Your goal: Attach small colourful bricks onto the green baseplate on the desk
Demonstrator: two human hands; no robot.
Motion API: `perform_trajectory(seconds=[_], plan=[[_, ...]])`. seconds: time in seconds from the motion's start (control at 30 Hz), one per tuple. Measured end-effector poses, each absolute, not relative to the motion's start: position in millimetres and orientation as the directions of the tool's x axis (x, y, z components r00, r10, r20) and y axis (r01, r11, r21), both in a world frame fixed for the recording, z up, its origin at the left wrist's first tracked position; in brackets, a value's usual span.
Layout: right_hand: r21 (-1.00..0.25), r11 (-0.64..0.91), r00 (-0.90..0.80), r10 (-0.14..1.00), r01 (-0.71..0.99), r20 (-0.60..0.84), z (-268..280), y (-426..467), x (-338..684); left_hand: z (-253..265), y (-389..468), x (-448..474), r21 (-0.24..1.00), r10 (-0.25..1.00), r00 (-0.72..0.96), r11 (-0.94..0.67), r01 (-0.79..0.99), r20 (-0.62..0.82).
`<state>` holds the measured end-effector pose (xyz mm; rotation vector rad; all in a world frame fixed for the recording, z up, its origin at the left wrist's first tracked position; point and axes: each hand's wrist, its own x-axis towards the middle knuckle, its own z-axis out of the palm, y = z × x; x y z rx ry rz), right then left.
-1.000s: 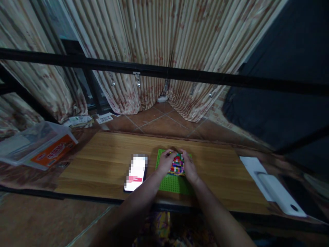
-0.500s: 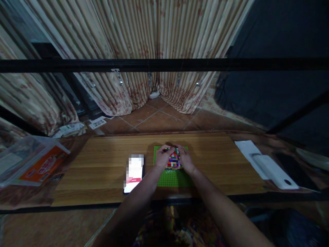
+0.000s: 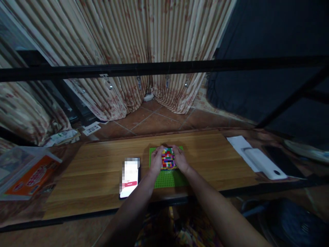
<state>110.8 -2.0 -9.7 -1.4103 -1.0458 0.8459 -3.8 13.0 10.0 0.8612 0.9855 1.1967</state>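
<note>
A block of multicoloured toy bricks (image 3: 168, 159) sits on the far half of a green studded baseplate (image 3: 168, 180). Along its left side lies my left hand (image 3: 156, 160), and my right hand (image 3: 180, 159) is against its right side. The two hands grip the block between them, fingers curled towards its far corners. The fingertips are small in view and partly hidden. To the left of the baseplate is a phone (image 3: 130, 178) with a lit screen, part of it pixelated, close to my left forearm.
A wooden board (image 3: 97, 171) carries the baseplate and phone. Left stands a clear plastic box (image 3: 31, 175) with an orange label. On the right lie white paper (image 3: 240, 145) and a white rounded device (image 3: 266, 164). A black bar (image 3: 164, 67) crosses in front of curtains (image 3: 123, 34).
My thumbs and fingers have moved off the block's top and out to its sides, so more of the bricks shows. The camera view has tilted and shifted slightly.
</note>
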Motion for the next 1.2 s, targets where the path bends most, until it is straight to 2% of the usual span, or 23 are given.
perform_trajectory(seconds=[0.27,0.73,1.2], plan=[[-0.996,0.001,0.351,0.936,0.09,0.033,-9.8,-2.4,109.1,13.0,13.5,-6.0,0.941,0.988,0.088,0.146,-0.306,-0.124],[-0.987,-0.04,0.329,0.944,0.153,0.013,-7.8,-2.7,112.2,0.7,15.1,-0.7,0.942,0.992,0.069,0.121,-0.314,-0.105],[-0.953,-0.132,0.312,0.949,0.274,-0.042,8.6,-1.4,115.9,20.5,10.5,-4.3,0.993,0.998,0.003,0.064,-0.096,-0.065]])
